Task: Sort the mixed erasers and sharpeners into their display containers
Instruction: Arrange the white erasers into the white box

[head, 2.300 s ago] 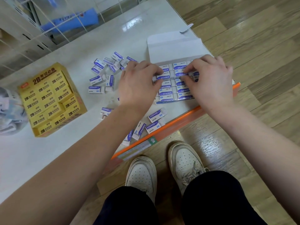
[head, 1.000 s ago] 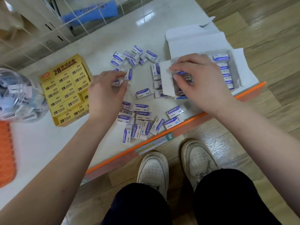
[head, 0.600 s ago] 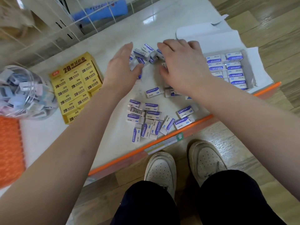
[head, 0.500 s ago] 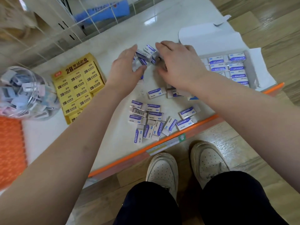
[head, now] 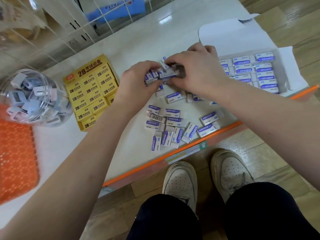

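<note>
Orange mesh tray (head: 15, 158), far left. Clear jar (head: 32, 97) of sharpeners, just beside it. Yellow 2B eraser box (head: 91, 90), full, on white counter (head: 155, 32). Left hand (head: 136, 80) and right hand (head: 199, 73), fingers curled together round a bunch of white-and-purple erasers (head: 167, 75) mid-counter. Loose erasers (head: 173, 125), scattered nearer the front edge. White display box (head: 225, 37), far right, erasers in rows.
</note>
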{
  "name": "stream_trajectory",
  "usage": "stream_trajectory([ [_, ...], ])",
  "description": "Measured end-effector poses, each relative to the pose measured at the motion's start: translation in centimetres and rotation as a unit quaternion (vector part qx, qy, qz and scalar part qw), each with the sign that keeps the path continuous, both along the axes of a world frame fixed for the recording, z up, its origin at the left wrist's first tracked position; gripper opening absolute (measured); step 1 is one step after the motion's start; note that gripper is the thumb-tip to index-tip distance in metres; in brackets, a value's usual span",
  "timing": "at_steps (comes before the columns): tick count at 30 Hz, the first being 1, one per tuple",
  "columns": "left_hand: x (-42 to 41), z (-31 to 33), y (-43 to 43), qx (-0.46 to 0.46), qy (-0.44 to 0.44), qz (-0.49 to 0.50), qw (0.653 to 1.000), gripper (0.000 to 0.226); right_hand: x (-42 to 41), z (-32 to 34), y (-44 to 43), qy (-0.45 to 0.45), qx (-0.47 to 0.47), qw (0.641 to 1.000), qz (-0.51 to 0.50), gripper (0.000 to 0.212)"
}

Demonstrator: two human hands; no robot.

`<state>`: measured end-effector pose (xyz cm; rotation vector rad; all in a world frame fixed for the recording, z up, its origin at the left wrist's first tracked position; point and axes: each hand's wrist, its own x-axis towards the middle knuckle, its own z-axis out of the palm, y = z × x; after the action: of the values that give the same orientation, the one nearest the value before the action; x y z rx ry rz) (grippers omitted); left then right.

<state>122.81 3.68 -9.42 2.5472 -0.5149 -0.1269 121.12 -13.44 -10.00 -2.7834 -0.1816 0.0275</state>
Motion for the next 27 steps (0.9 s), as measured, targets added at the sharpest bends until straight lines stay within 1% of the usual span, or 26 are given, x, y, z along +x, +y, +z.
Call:
stream_trajectory([
  [3, -0.1, 0.1, 0.0, 0.003, -0.002, -0.008, 1.000, 0.029, -0.8, -0.4, 0.2, -0.044, 0.019, 0.999, 0.014, 0.034],
  [6, -0.3, 0.1, 0.1, 0.012, -0.013, -0.022, 1.000, 0.030, -1.4, -0.8, 0.0, -0.067, 0.063, 0.996, -0.001, 0.024],
  [10, -0.2, 0.0, 0.1, 0.021, -0.025, -0.005, 0.999, 0.037, -2.2, 0.0, -0.1, -0.092, 0.194, 0.975, -0.058, 0.016],
  [13, 0.4, 0.2, -0.8, 0.047, -0.022, -0.033, 0.998, 0.046, -2.8, 0.9, -0.6, -0.103, 0.263, 0.955, -0.092, 0.016],
  [16, 1.3, 0.1, -1.9, 0.084, -0.003, -0.085, 0.993, 0.049, -3.5, 1.2, -1.0, -0.095, 0.276, 0.952, -0.093, 0.034],
  [18, 1.4, -0.1, -2.3, 0.099, -0.012, -0.106, 0.989, 0.044, -4.2, 1.1, -1.2, -0.096, 0.260, 0.958, -0.076, 0.040],
  [20, 1.3, -0.2, -2.4, 0.101, -0.035, -0.095, 0.990, 0.038, -4.7, 1.0, -1.5, -0.096, 0.245, 0.962, -0.074, 0.039],
  [23, 0.9, -0.5, -2.1, 0.090, -0.048, -0.067, 0.993, 0.032, -5.6, 1.2, -2.5, -0.078, 0.283, 0.949, -0.111, 0.031],
  [25, 0.6, -0.5, -2.1, 0.062, -0.052, -0.055, 0.995, 0.030, -6.0, 1.4, -3.7, -0.074, 0.303, 0.940, -0.140, 0.027],
  [27, 0.3, -0.3, -2.5, 0.019, -0.073, -0.045, 0.996, 0.029, -6.4, 1.4, -5.3, -0.070, 0.313, 0.933, -0.160, 0.032],
])
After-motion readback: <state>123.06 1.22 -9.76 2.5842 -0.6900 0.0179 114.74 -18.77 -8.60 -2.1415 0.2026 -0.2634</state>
